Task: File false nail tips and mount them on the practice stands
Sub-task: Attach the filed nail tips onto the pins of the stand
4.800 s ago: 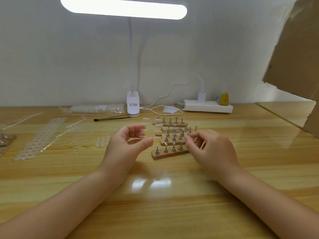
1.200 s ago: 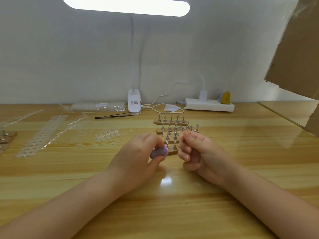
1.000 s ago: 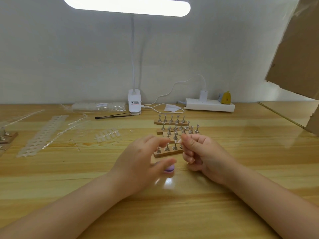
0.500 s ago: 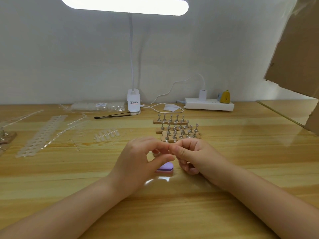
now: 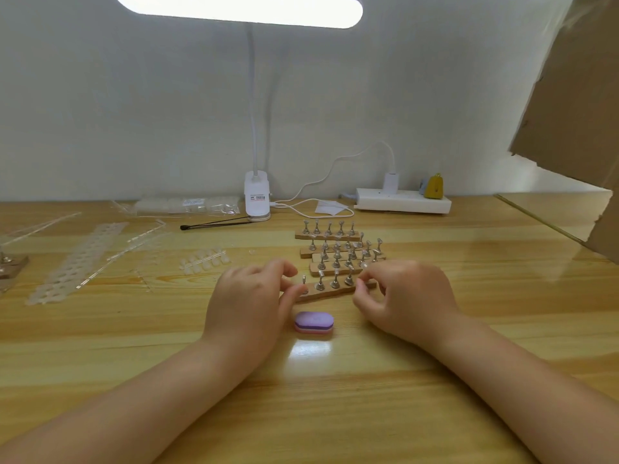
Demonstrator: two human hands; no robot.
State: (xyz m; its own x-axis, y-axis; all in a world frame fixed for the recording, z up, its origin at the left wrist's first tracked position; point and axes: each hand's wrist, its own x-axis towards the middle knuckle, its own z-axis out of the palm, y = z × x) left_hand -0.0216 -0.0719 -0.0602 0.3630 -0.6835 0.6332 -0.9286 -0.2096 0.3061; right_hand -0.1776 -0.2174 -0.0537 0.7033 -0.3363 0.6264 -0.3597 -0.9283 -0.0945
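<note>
Several wooden practice stands with metal pegs lie in rows mid-table; the nearest stand (image 5: pixel 335 292) lies between my hands. My left hand (image 5: pixel 254 298) grips its left end between thumb and curled fingers. At the stand's right end, my right hand (image 5: pixel 407 296) has its thumb and forefinger pinched together on a small clear nail tip (image 5: pixel 364 263) that is barely visible. A purple buffer block (image 5: pixel 314 323) lies flat on the table just in front of the stand, touched by neither hand. Loose clear nail tips (image 5: pixel 204 261) sit to the left.
A clip lamp (image 5: pixel 257 202) and a white power strip (image 5: pixel 402 203) stand at the back by the wall. Emptied tip strips (image 5: pixel 78 262) and a bag of tips (image 5: pixel 187 205) lie at the left. A cardboard sheet (image 5: pixel 576 122) hangs over the right side.
My left hand put the purple buffer block down on the table and moved to the stand's left end. My right hand moved from the centre to the stand's right end.
</note>
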